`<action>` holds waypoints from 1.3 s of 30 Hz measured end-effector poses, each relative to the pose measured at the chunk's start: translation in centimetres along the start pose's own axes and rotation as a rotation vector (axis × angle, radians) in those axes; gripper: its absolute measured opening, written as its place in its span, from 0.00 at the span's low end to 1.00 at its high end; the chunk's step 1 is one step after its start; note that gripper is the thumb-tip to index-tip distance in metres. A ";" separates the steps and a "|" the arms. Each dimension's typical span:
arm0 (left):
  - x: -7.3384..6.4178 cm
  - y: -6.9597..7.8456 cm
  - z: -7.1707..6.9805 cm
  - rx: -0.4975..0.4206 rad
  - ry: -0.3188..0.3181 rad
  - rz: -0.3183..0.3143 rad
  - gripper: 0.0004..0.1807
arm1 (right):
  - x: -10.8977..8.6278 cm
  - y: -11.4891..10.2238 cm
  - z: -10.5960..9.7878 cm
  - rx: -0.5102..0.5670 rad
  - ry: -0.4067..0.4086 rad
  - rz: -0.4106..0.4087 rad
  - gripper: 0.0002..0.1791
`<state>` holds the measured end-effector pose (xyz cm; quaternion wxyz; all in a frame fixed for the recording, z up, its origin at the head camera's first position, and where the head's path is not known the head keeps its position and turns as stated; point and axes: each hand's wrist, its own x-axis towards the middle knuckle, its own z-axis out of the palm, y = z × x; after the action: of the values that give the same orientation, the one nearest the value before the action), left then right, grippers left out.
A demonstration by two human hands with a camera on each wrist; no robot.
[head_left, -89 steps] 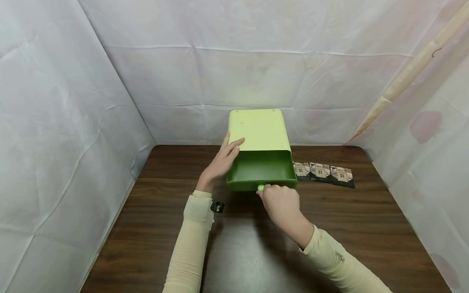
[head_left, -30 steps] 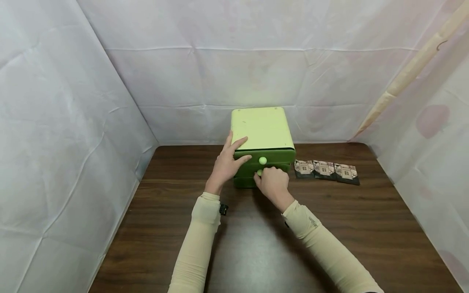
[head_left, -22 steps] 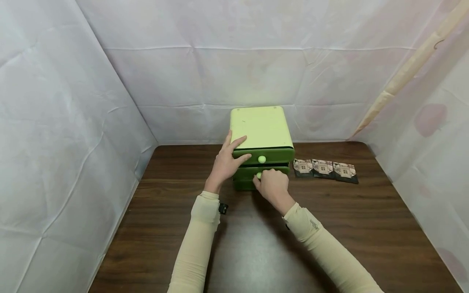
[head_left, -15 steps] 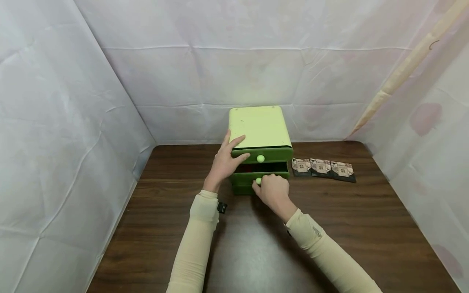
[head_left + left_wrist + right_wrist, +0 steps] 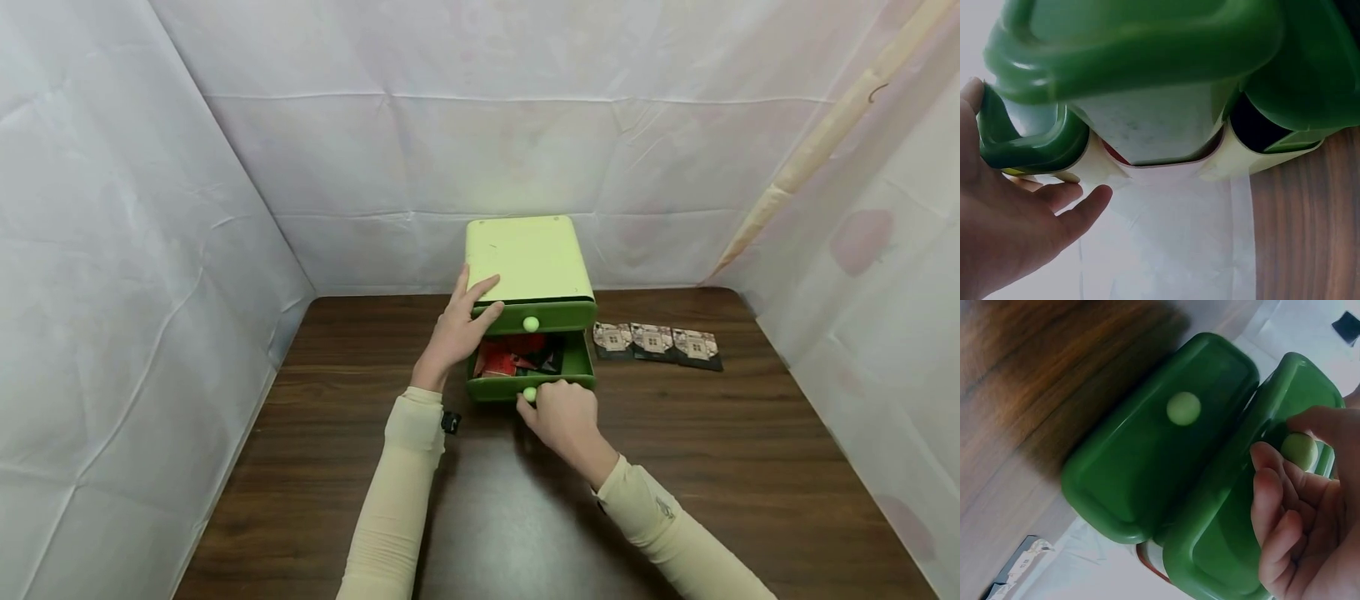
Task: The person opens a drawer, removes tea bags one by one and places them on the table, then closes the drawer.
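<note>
A light green drawer cabinet with dark green drawer fronts stands at the back of the table. My left hand steadies its left front corner, fingers spread along the top and side, thumb against the closed top drawer. Below that, the middle drawer is pulled out, holding red and black packets. My right hand pinches this drawer's round knob between thumb and finger. In the right wrist view, the bottom drawer, with its own knob, sits closer to the tabletop.
Three small dark-edged squares with a house picture lie in a row right of the cabinet. White sheeting hangs behind and at both sides of the brown wooden table. A cream-coloured pole slants at the right.
Three seconds ago the top drawer was out, with nothing seen inside; now it is closed. My right hand went to the middle knob and drew that drawer towards me, exposing the packets.
</note>
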<state>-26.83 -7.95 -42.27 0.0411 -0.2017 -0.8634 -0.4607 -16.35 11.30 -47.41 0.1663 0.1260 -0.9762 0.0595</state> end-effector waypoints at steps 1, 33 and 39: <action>0.0 0.0 0.0 -0.002 0.001 0.001 0.31 | -0.3 -0.1 -0.1 -0.001 0.004 -0.002 0.35; -0.1 0.0 0.0 -0.094 0.019 -0.023 0.26 | -5.1 -1.0 -2.9 0.044 -0.150 -0.003 0.37; 0.0 0.0 0.1 -0.101 0.017 -0.013 0.26 | -3.6 -0.4 -7.6 0.280 -0.161 -0.074 0.24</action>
<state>-26.83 -7.88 -42.34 0.0353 -0.1941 -0.8399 -0.5056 -10.63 12.88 -41.51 0.0703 0.1880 -0.9632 0.1787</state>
